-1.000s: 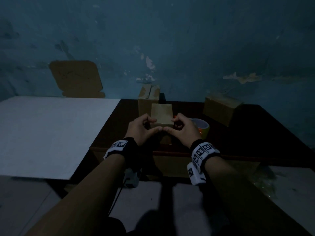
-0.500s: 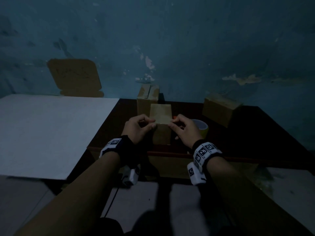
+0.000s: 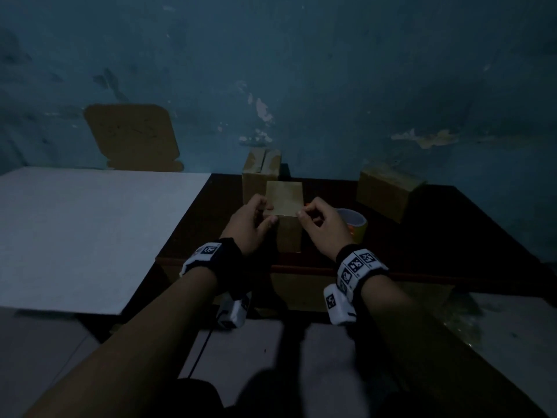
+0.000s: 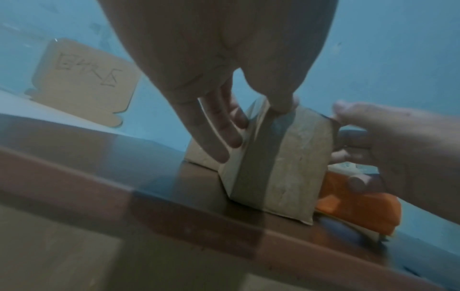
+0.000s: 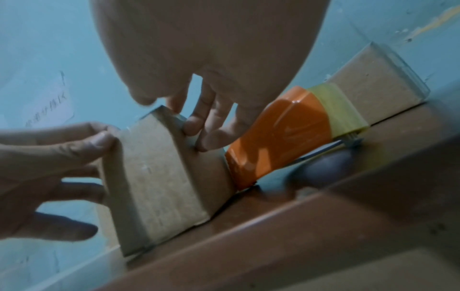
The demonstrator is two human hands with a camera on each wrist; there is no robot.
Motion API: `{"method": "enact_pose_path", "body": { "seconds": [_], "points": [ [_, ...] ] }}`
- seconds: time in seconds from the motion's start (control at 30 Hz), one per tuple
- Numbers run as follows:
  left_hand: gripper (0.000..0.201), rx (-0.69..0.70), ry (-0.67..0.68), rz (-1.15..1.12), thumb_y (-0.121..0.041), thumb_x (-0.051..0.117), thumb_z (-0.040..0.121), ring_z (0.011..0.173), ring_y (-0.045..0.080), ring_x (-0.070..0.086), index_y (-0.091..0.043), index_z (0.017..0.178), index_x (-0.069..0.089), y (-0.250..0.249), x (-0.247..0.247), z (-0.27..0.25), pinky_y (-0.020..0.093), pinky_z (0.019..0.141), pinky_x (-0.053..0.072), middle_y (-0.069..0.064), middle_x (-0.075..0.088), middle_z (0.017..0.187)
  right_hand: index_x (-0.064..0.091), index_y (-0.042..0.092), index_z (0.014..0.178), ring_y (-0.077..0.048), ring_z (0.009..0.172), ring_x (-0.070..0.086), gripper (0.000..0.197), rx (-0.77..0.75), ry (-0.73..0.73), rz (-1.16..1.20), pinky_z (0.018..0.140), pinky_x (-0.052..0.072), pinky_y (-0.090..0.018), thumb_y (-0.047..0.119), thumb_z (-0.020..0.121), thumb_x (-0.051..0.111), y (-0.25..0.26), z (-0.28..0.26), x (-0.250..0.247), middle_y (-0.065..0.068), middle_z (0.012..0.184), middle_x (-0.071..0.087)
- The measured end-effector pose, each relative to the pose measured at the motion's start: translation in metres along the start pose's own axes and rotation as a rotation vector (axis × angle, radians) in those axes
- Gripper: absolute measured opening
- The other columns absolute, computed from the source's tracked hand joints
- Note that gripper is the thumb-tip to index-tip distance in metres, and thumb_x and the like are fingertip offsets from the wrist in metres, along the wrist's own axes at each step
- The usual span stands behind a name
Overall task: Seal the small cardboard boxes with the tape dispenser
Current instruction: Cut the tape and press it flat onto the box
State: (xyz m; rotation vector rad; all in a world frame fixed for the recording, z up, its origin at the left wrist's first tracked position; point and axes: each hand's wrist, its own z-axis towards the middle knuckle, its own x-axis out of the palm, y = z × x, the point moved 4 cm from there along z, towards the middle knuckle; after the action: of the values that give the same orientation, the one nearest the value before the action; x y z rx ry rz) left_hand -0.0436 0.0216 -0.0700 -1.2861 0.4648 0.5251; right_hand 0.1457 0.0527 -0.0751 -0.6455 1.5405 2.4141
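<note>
A small cardboard box stands upright on the dark table, a strip of tape running down its near face. My left hand grips its left top corner, thumb on the top edge and fingers on the side. My right hand pinches the right top corner, fingers against the side. The orange tape dispenser with a yellowish roll lies right of the box, held by neither hand.
A second box stands right behind the held one, and a third sits at the back right. A white board lies to the left; a cardboard piece leans on the blue wall. The table's near edge is close to my wrists.
My thumbs, which met at the middle of the box's near top edge, have slid apart to its two corners. The box and dispenser stay in place.
</note>
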Motion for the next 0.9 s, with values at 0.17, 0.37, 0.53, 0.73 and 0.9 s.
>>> {"method": "enact_pose_path", "body": {
  "seconds": [0.17, 0.37, 0.53, 0.73, 0.9],
  "points": [
    [0.019, -0.029, 0.037, 0.003, -0.030, 0.057, 0.093, 0.100, 0.012, 0.058, -0.034, 0.110, 0.049, -0.008, -0.006, -0.002, 0.034, 0.084, 0.053, -0.005, 0.056, 0.115, 0.056, 0.026, 0.101, -0.009, 0.089, 0.060, 0.012, 0.051, 0.009, 0.051, 0.076, 0.052, -0.028, 0.034, 0.093, 0.060, 0.001, -0.001, 0.000, 0.005, 0.095, 0.060],
    [0.027, -0.039, 0.044, 0.006, -0.025, 0.063, 0.089, 0.106, 0.013, 0.057, -0.034, 0.110, 0.048, -0.008, -0.006, -0.002, 0.036, 0.088, 0.053, -0.004, 0.056, 0.122, 0.058, 0.026, 0.111, -0.005, 0.095, 0.053, 0.015, 0.105, -0.106, -0.077, 0.073, 0.042, -0.018, 0.028, 0.096, 0.054, 0.003, 0.000, -0.022, 0.010, 0.103, 0.057],
    [0.027, -0.045, 0.030, 0.010, -0.024, 0.065, 0.088, 0.106, 0.014, 0.057, -0.037, 0.105, 0.049, -0.011, -0.002, 0.008, 0.036, 0.086, 0.054, -0.003, 0.056, 0.121, 0.057, 0.028, 0.121, -0.020, 0.114, 0.053, 0.029, 0.226, -0.091, -0.591, 0.096, 0.043, -0.034, 0.023, 0.092, 0.056, -0.011, 0.004, -0.039, -0.001, 0.123, 0.057],
    [0.028, -0.037, 0.044, 0.030, -0.024, 0.066, 0.087, 0.109, 0.013, 0.055, -0.038, 0.104, 0.050, -0.014, 0.002, 0.025, 0.036, 0.089, 0.052, -0.004, 0.055, 0.121, 0.056, 0.034, 0.120, -0.021, 0.109, 0.059, 0.030, 0.306, -0.034, -0.683, 0.093, 0.047, -0.038, 0.027, 0.091, 0.059, -0.020, 0.010, -0.047, 0.000, 0.121, 0.064],
    [0.025, 0.048, 0.005, 0.051, -0.024, 0.067, 0.087, 0.110, 0.011, 0.053, -0.035, 0.103, 0.051, -0.022, 0.018, 0.029, 0.031, 0.088, 0.049, -0.007, 0.056, 0.118, 0.057, 0.033, 0.116, -0.021, 0.105, 0.061, 0.027, 0.356, -0.088, -0.724, 0.092, 0.046, -0.039, 0.026, 0.090, 0.059, -0.031, 0.017, -0.060, 0.000, 0.117, 0.065]
  ]
}}
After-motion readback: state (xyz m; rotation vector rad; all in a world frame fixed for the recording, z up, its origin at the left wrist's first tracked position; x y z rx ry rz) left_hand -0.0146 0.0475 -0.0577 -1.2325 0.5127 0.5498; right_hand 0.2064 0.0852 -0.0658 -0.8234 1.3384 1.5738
